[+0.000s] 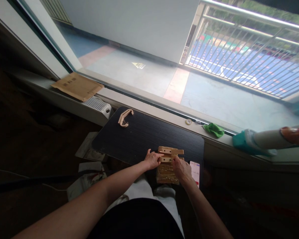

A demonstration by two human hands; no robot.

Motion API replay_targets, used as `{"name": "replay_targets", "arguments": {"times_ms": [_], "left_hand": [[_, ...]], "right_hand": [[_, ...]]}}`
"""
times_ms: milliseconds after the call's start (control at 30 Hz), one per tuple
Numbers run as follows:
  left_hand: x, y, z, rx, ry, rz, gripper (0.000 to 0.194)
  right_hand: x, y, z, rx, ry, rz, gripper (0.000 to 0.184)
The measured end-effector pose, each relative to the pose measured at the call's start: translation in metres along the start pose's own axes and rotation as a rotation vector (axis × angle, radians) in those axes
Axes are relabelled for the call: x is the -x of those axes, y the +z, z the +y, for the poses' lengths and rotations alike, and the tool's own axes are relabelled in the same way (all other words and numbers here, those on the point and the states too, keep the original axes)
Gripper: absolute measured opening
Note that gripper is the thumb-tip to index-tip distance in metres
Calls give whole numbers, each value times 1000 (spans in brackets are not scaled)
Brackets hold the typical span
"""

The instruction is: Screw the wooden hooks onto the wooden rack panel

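A small box wrapped in brown tape point(167, 177) sits at the near edge of the black table point(149, 132). Across its top lie two pale wooden strips with dark round spots, an upper strip point(171, 151) and a lower strip point(166, 159). My left hand point(153, 159) has its fingers closed at the left end of the lower strip. At that strip's right end, my right hand point(181, 168) is closed around it, its fingertips partly hidden. Farther left on the table lies a bent, hook-shaped wooden piece point(124, 117).
A lit phone point(195, 171) lies right of my right hand. Along the window sill are a tape roll point(188, 121), a green cloth point(214, 129) and a teal container point(241, 141). A brown envelope point(77, 87) rests on the left ledge above a radiator point(98, 105).
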State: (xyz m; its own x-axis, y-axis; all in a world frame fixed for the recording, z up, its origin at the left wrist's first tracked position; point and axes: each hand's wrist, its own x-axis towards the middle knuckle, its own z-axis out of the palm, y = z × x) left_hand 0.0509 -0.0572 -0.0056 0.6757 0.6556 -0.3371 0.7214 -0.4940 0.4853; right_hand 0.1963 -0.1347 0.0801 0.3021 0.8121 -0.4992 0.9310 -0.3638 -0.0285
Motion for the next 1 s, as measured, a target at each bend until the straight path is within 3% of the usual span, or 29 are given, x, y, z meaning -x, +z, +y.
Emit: {"name": "replay_targets", "arguments": {"times_ms": [233,500,800,1000], "left_hand": [[0,0,0,-9,-12,-16,39],[-1,0,-2,4,1,-12,40],[-2,2,-4,-2,15,-4,43],[-2,0,-2,12,14,-11,43]], "right_hand": [[-8,-8,-5,76,-64,-17,19],[-3,1,3,-78,107,-6,27],[-3,-8,8,165,-150,-10,27],[-10,-4,7,125,-82,-79,29]]}}
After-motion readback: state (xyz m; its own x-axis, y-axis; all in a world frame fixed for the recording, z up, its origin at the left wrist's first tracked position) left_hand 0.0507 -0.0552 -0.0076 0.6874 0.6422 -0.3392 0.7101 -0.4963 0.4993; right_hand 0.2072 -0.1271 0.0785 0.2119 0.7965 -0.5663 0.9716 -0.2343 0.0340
